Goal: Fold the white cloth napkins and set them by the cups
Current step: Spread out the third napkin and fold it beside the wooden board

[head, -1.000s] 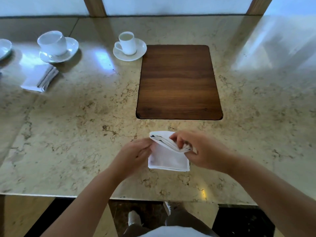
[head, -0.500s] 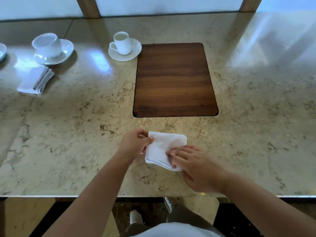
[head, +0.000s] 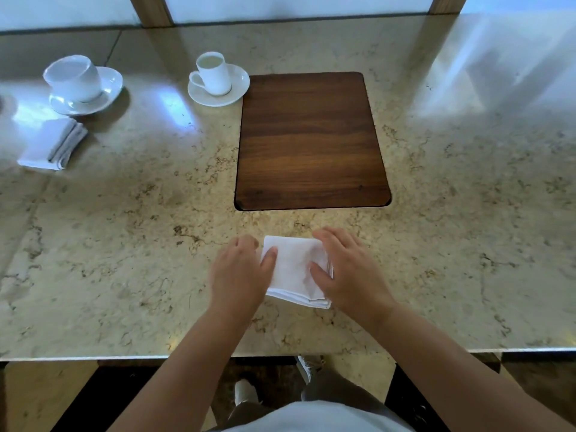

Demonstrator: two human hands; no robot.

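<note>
Both hands now laid flat on napkin [head: 293, 269]. Left hand [head: 240, 275] fingers spread open, thumb pressed on left edge. Right hand [head: 346, 272] open, pressed on right side. Napkin folded, kept on marble table [head: 124, 244] just below wooden board [head: 311, 141].

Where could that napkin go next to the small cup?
Bare marble lies in front of the small cup and its saucer, left of the wooden board. The big cup already has a folded napkin.
</note>
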